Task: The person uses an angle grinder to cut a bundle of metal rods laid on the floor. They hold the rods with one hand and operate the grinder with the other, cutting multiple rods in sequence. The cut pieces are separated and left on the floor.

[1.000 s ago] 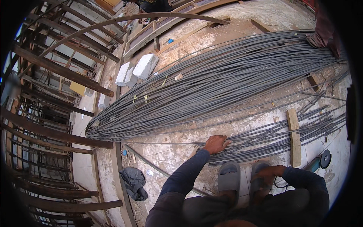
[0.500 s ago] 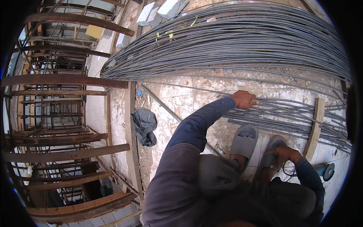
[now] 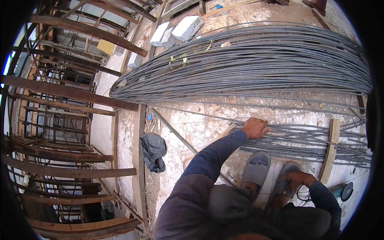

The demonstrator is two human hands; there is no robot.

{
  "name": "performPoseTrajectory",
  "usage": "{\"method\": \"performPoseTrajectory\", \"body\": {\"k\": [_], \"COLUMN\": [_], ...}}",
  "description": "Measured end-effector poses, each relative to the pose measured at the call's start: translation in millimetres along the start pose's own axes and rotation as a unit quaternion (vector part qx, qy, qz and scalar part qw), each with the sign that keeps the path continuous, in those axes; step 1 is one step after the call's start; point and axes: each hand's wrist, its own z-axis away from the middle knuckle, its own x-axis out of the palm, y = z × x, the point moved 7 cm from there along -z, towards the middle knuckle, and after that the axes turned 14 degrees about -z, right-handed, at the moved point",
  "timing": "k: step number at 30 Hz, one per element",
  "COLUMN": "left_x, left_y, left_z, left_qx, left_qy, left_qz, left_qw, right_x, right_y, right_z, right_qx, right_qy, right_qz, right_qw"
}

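A bundle of thin grey steel rods (image 3: 296, 138) lies on the floor just beyond my feet. My left hand (image 3: 255, 128) is closed over rods at the bundle's left end, its fingertips partly hidden. One long rod (image 3: 196, 113) runs leftward from near this hand. My right hand (image 3: 298, 181) hangs over my right sandal (image 3: 286, 172), fingers loosely apart and holding nothing I can see. To its right, an angle grinder (image 3: 343, 191) with a dark disc rests on the floor. A wooden batten (image 3: 330, 151) crosses the rod bundle on the right.
A large heap of bent steel rods (image 3: 248, 66) spreads across the far side. Pale blocks (image 3: 187, 28) lie behind it. A black plastic bag (image 3: 153, 152) sits beside a wooden plank (image 3: 139, 168). On the left, timber beams (image 3: 68, 93) cross a deep opening. Another person's foot (image 3: 318, 6) shows at far right.
The view has tilted up, so the scene sits lower and more of the far floor shows, with another person's foot. My left hand stays on the rods; my right hand remains by the sandal.
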Motion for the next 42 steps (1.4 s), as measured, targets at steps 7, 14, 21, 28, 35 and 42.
{"method": "performPoseTrajectory", "body": {"k": [7,14,21,28,35,42], "left_x": [0.4,-9.4,-3.9,-4.1,-3.4,-1.7], "left_y": [3.8,7.5,8.6,8.9,7.3,7.4], "left_z": [-1.6,-3.4,-3.2,-5.1,-1.9,-4.7], "left_qx": [-0.019,-0.007,-0.017,-0.018,-0.007,-0.016], "left_qy": [0.019,0.039,0.072,0.051,0.093,0.071], "left_qz": [-0.019,-0.031,-0.048,-0.061,-0.054,-0.075], "left_qw": [0.999,0.999,0.996,0.997,0.994,0.995], "right_x": [1.1,7.9,10.1,8.9,8.1,4.4], "right_y": [-2.5,12.1,13.7,12.5,12.2,7.9], "right_z": [1.7,-3.7,0.5,1.4,-2.4,3.4], "right_qx": [-0.067,0.019,0.105,0.077,0.09,0.07], "right_qy": [0.024,-0.056,-0.097,-0.086,-0.1,-0.084], "right_qz": [0.05,-0.058,-0.087,-0.09,-0.105,-0.1], "right_qw": [0.996,0.997,0.986,0.989,0.985,0.989]}}
